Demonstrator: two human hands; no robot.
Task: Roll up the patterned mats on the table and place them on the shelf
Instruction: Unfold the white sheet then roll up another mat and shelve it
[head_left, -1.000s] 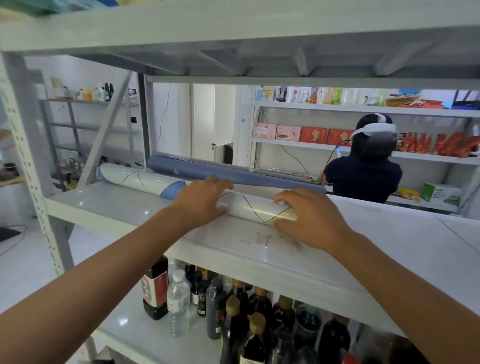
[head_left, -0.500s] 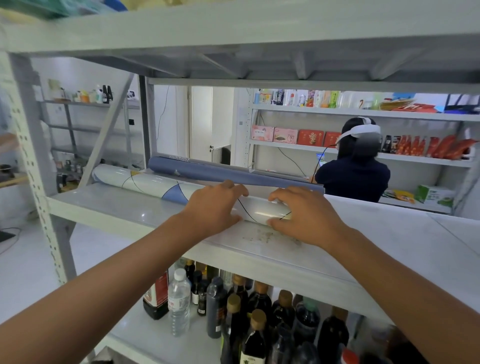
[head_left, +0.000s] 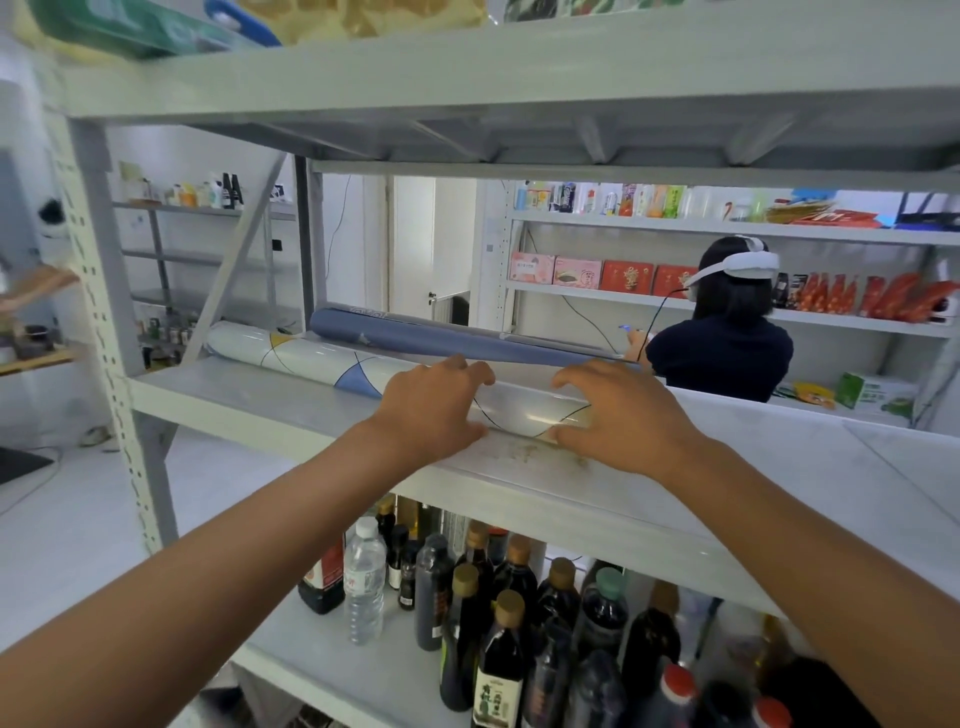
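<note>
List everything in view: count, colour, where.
white mat: 1, white with blue and yellow shapes and black lines, rolled, lying on the middle board
blue mat: 1, blue, rolled, just behind the white mat
shelf: 1, pale grey, boards above, middle and below
dark bottles: many, brown and black, lower board
water bottle: 1, clear with a white cap, lower board, left of the dark bottles
red boxes: at least 2, red, far shelving
green box: 1, green and white, far right
other person: 1, dark top, white headset, beyond the shelf
left hand: 1, holds the white mat mid-length
right hand: 1, holds its right end
</note>
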